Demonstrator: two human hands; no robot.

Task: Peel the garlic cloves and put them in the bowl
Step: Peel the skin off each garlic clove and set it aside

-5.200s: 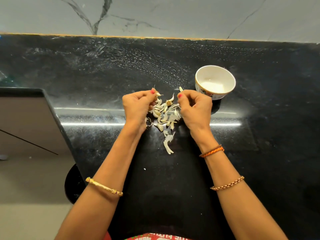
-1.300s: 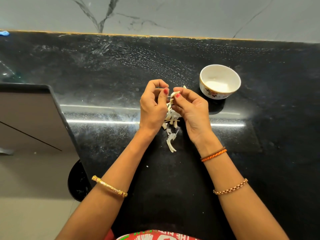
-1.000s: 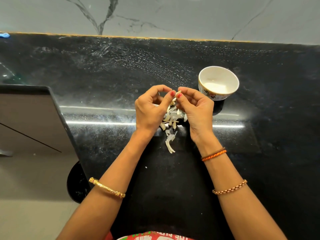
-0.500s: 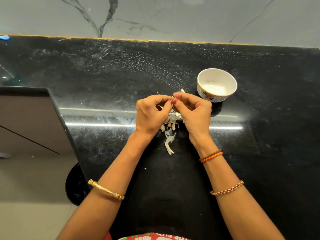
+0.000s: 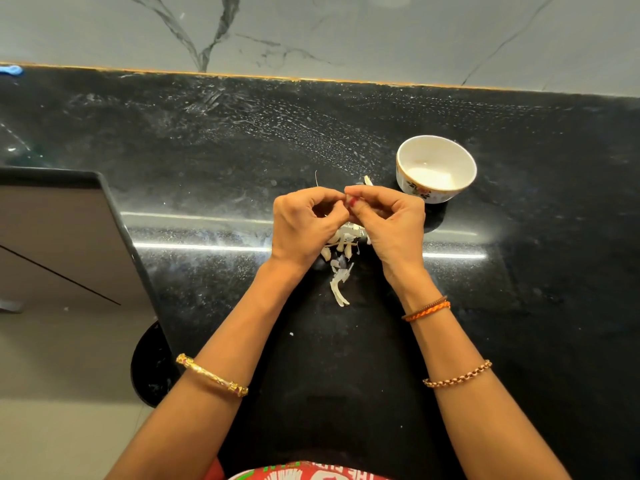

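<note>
Bright, even overhead light, sharp in the middle

A long white glare streak [image 5: 194, 247] runs across the glossy black surface [image 5: 519, 306]; a soft shadow lies just beside the bowl [image 5: 435, 168]. Wide-angle distortion bows the back edge [image 5: 311, 77], and the corners look slightly soft.

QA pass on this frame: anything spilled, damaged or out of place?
Nothing damaged. Garlic peels lie loose on the counter under both hands, a few stray flecks beyond. The bowl stands upright, apart from the pile; no clove is visible in it.
</note>
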